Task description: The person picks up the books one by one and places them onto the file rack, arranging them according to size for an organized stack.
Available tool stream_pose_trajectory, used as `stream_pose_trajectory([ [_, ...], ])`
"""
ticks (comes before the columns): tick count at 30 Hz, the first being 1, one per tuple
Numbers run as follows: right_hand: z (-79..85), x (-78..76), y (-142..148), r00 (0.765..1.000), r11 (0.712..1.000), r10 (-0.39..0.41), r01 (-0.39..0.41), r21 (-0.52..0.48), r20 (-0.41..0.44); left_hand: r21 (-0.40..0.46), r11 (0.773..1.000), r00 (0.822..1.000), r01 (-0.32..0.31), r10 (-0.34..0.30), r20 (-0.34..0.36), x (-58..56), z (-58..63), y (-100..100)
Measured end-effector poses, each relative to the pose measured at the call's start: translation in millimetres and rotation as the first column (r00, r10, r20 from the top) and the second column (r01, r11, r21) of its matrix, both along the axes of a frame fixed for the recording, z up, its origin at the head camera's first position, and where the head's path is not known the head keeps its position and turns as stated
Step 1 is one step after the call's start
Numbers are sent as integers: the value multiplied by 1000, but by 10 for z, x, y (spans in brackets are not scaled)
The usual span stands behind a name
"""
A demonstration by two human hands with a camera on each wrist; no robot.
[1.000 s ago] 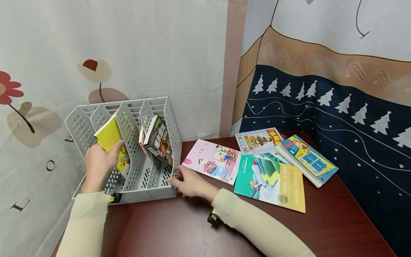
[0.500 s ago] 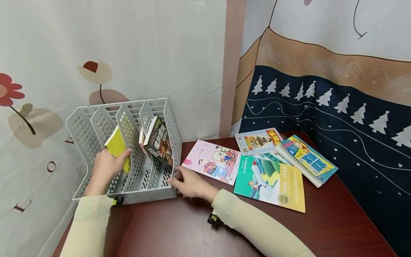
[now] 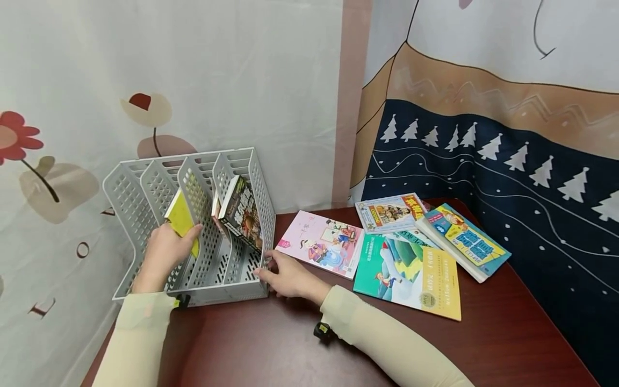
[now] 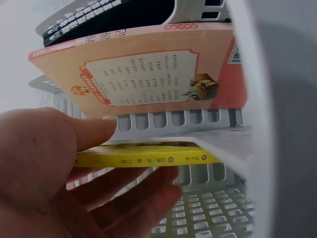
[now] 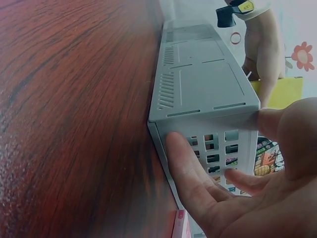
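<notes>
A grey perforated file rack [image 3: 224, 294] with upright dividers stands on the table. My left hand [image 3: 166, 250] pinches a thin yellow book [image 3: 180, 212] in its second compartment from the left. In the left wrist view the thumb lies over the yellow spine [image 4: 143, 158] and the fingers are beneath it. My right hand [image 3: 290, 277] grips the rack's front right corner, with fingertips on the side wall [image 5: 218, 148] and thumb at the front edge. A peach-coloured book [image 4: 148, 74] leans in the third compartment; black-covered books [image 3: 245, 215] lean in the rightmost one.
Right of the rack lie a pink book [image 3: 321, 242], a green and yellow book [image 3: 408, 274], a blue book [image 3: 469, 239] and a comic-style book [image 3: 391, 210], some overlapping. Printed curtains [image 3: 271, 97] hang behind the dark red table [image 3: 251, 349].
My left hand has moved right and slightly down with the yellow book, which now sits lower in its compartment against the divider. The right hand stays on the rack's corner.
</notes>
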State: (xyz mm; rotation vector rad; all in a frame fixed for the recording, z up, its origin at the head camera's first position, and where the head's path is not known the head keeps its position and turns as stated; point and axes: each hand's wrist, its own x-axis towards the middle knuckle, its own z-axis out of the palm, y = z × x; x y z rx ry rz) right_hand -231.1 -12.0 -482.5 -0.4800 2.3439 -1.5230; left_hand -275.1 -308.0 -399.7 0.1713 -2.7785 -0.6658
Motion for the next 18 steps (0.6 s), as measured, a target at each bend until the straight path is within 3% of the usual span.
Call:
stream_pose_trajectory([
  [2, -1, -9, 13, 1000, 1000, 2, -2, 3, 4, 14, 999, 999, -36, 36, -33, 0, 24, 18],
  [5, -15, -9, 28, 1000, 1000, 11, -11, 0, 19, 68, 996, 987, -61, 70, -147, 27, 64, 45],
  [7, -14, -2, 47, 999, 1000, 22, -22, -8, 23, 108, 993, 970, -43, 68, -233, 52, 99, 73],
  [9, 0, 6, 77, 999, 999, 37, -37, -4, 19, 143, 990, 940, -1, 49, -337, 74, 143, 117],
  [11, 25, 16, 120, 998, 998, 61, -61, 7, 11, 162, 986, 897, 45, 32, -441, 105, 193, 177],
  [12, 41, 20, 145, 997, 997, 75, -75, 14, 8, 162, 984, 867, 73, 17, -498, 119, 216, 210],
  [16, 126, 30, 255, 992, 991, 129, -129, 32, 0, 113, 980, 713, 167, -41, -700, 204, 316, 403],
  [18, 173, 27, 319, 988, 987, 156, -155, 46, -14, 77, 976, 649, 206, -77, -757, 264, 357, 534],
])
